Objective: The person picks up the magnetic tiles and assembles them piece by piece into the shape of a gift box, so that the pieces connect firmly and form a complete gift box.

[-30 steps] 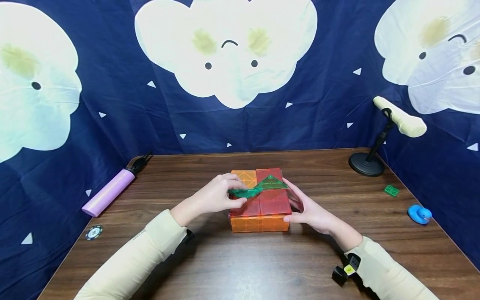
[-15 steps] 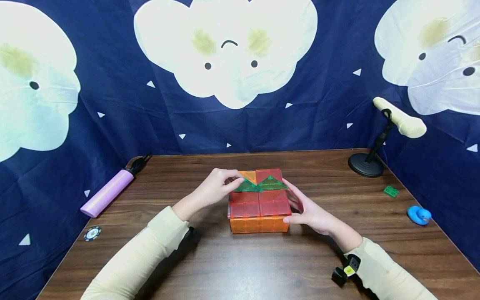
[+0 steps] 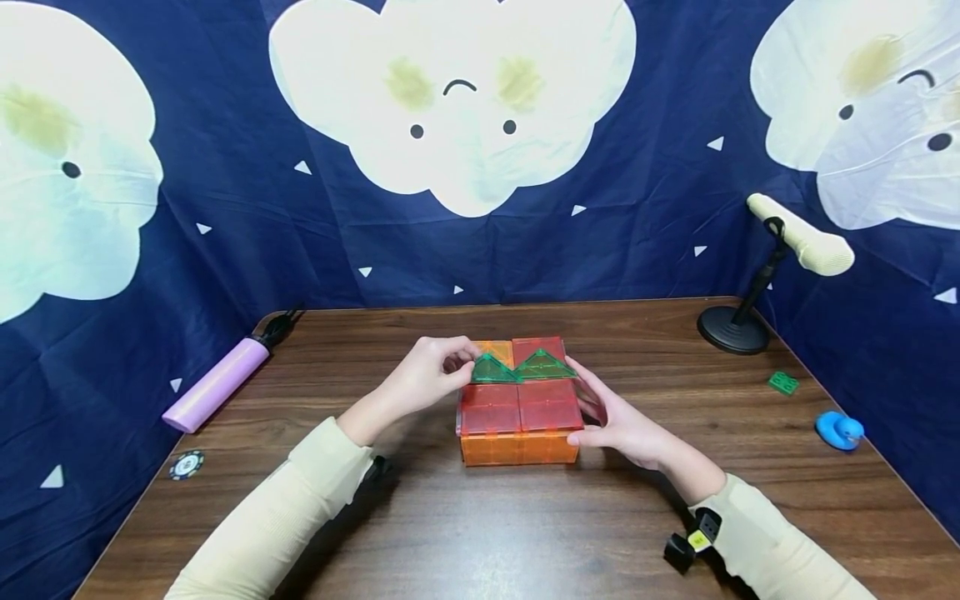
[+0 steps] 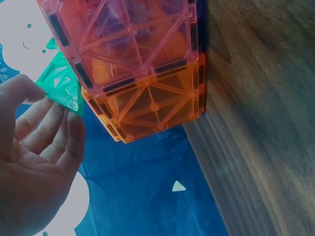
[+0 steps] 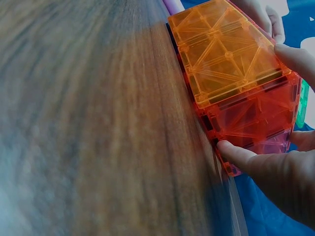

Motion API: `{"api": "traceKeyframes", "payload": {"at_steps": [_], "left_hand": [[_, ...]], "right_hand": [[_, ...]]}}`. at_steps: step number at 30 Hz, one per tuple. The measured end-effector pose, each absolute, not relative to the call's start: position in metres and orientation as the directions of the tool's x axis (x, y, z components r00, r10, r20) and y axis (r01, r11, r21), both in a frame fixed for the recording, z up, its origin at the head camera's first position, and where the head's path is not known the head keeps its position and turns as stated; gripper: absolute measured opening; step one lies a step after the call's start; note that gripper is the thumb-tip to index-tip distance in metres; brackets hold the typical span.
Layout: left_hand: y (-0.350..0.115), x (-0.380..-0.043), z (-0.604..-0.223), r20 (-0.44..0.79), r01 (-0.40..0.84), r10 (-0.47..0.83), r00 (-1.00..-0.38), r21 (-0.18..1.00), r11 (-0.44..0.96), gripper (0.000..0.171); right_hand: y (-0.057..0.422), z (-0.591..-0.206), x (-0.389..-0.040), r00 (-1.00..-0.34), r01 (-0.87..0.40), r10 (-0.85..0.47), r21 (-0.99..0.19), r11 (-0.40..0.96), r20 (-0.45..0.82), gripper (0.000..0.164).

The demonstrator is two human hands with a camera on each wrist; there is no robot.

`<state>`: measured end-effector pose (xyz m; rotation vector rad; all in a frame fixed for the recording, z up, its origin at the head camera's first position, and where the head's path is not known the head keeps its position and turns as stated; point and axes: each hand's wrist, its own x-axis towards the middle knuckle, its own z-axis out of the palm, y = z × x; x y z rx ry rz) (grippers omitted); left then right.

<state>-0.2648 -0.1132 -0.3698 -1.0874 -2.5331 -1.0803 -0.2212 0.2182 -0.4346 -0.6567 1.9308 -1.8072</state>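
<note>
A low box of see-through magnetic tiles [image 3: 520,450] stands mid-table, with orange tiles in front and red and orange tiles on top. Two green triangular tiles rise in a row across its top. My left hand [image 3: 437,373] pinches the left green triangular tile [image 4: 63,83] at its outer edge, thumb against fingers. The right green triangular tile [image 3: 542,367] stands beside it, point up. My right hand [image 3: 624,423] grips the box's right side. Its thumb [image 5: 295,61] lies at the front corner, and other fingers [image 5: 238,155] press the red side tiles [image 5: 253,115].
At left lie a lilac cylinder [image 3: 217,385] with a black end and a poker chip [image 3: 187,465]. To the right are a microphone stand [image 3: 733,327], a green toy brick [image 3: 783,382] and a blue rubber duck [image 3: 840,430]. A cloud-print curtain [image 3: 480,250] hangs behind the table.
My left hand has drawn back leftward and turned the left green triangular tile from a slanted pose to standing point up beside the other one. The right hand keeps its place.
</note>
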Motion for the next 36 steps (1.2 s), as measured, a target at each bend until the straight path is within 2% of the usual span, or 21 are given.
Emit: {"api": "traceKeyframes", "payload": {"at_steps": [20,22,24,27,29,30,33,34,36], "left_hand": [[-0.117,-0.260,-0.372,0.394,0.661,0.552,-0.735,0.599,0.453,0.022],[-0.117,-0.259,-0.373,0.397,0.656,0.541,-0.742,0.598,0.461,0.028],[-0.118,-0.255,-0.375,0.382,0.622,0.506,-0.773,0.612,0.488,0.041],[-0.119,-0.244,-0.382,0.266,0.467,0.409,-0.873,0.697,0.544,0.069],[-0.120,-0.233,-0.389,0.093,0.273,0.360,-0.928,0.828,0.490,0.082],[-0.120,-0.229,-0.392,-0.006,0.158,0.355,-0.935,0.889,0.431,0.085],[-0.121,-0.218,-0.403,-0.238,-0.159,0.394,-0.888,0.962,0.223,0.084],[-0.121,-0.216,-0.406,-0.279,-0.230,0.418,-0.865,0.959,0.165,0.083],[-0.121,-0.215,-0.410,-0.299,-0.284,0.450,-0.841,0.953,0.103,0.081]], "right_hand": [[0.219,-0.436,-0.223,-0.802,-0.061,-0.597,-0.997,0.042,0.024,0.105],[0.219,-0.436,-0.223,-0.802,-0.062,-0.596,-0.997,0.039,0.026,0.105],[0.218,-0.436,-0.222,-0.804,-0.061,-0.594,-0.997,0.038,0.026,0.105],[0.218,-0.436,-0.221,-0.807,-0.059,-0.589,-0.998,0.037,0.026,0.105],[0.218,-0.436,-0.221,-0.811,-0.060,-0.584,-0.998,0.035,0.028,0.105],[0.218,-0.436,-0.221,-0.813,-0.061,-0.582,-0.998,0.035,0.029,0.105],[0.219,-0.436,-0.221,-0.818,-0.062,-0.574,-0.998,0.027,0.036,0.105],[0.219,-0.435,-0.222,-0.819,-0.061,-0.572,-0.998,0.020,0.039,0.105],[0.219,-0.435,-0.224,-0.822,-0.062,-0.569,-0.998,0.014,0.043,0.105]]}}
